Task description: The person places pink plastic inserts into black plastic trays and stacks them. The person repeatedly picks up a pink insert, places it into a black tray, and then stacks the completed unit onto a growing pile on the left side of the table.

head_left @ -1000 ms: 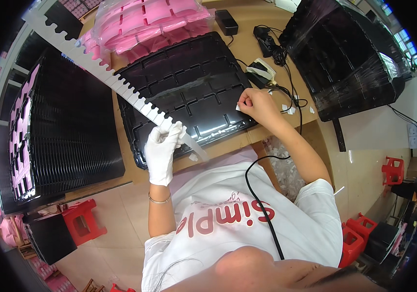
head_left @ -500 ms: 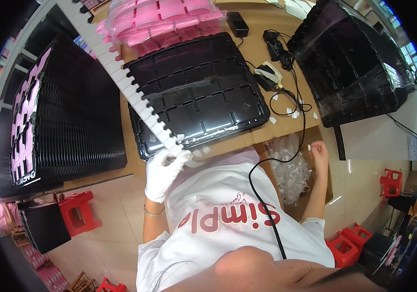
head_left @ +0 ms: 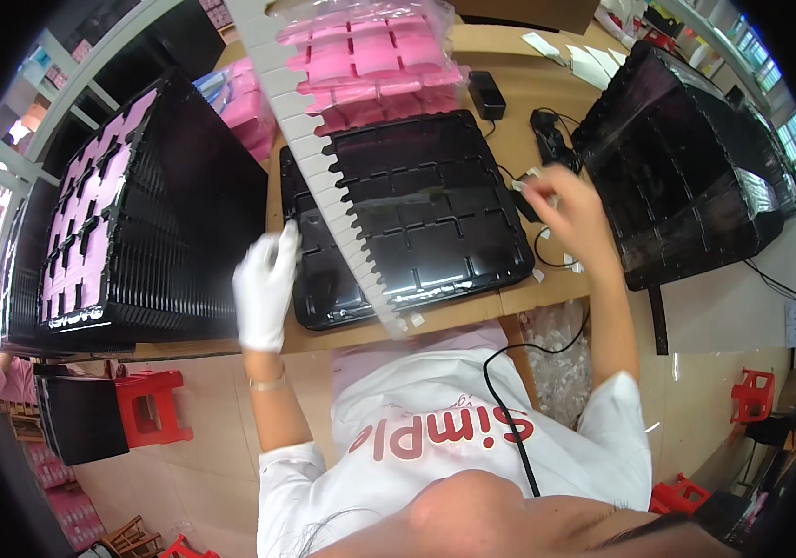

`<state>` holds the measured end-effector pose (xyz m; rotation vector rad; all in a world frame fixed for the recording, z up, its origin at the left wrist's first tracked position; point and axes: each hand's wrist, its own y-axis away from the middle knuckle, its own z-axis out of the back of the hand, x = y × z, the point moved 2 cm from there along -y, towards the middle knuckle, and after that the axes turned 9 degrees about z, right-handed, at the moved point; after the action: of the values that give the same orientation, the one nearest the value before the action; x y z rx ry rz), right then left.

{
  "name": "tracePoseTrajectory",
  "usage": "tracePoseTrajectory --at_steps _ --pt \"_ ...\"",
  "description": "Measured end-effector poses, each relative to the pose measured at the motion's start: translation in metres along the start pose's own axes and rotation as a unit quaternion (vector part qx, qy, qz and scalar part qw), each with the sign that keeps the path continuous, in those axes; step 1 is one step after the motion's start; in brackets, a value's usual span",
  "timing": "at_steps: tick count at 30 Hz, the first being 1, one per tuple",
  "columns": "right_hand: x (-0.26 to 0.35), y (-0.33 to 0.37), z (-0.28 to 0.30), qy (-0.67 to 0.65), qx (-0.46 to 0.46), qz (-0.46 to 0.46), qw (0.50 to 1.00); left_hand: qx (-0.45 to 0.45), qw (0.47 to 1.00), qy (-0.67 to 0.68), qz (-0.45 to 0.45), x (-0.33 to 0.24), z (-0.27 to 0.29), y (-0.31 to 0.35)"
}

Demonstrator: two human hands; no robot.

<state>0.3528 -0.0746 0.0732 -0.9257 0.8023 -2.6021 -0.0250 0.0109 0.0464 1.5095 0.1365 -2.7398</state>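
My left hand (head_left: 264,293), in a white glove, is beside the left edge of the black plastic tray (head_left: 486,237). Its fingers stretch away from me, slightly blurred, and hold nothing I can see. A long white strip (head_left: 300,139) with a toothed right edge slants across the tray, its near end at the front rim. My bare right hand (head_left: 570,214) reaches past the tray's right side. Its thumb and fingertips pinch together by a whitish piece at a small black device (head_left: 526,206); what sits between them I cannot make out.
Black trays with pink contents form a tall stack (head_left: 184,205) at left. More wrapped black trays (head_left: 686,167) stand at right. Pink bagged pieces (head_left: 370,56) lie behind the tray. A black power adapter (head_left: 487,95), cables and white scraps are on the table; a black cable (head_left: 500,391) crosses my shirt.
My left hand has let go of the strip's near end and moved left to the tray's edge. My right hand has risen from beside the scrap box to the black device. The view has shifted.
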Motion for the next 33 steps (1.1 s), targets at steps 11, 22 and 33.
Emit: tracePoseTrajectory --at_steps 11,22,33 --pt "-0.117 -0.269 -0.172 0.175 0.043 0.236 0.955 -0.079 0.864 -0.348 -0.357 -0.063 -0.129 -0.192" --pt "-0.092 -0.297 -0.16 -0.061 -0.185 0.105 0.975 0.288 0.871 0.397 0.035 -0.022 -0.15 -0.225" --pt "-0.072 -0.214 -0.117 -0.054 -0.306 0.143 0.94 0.14 0.785 0.603 -0.018 -0.021 -0.12 -0.223"
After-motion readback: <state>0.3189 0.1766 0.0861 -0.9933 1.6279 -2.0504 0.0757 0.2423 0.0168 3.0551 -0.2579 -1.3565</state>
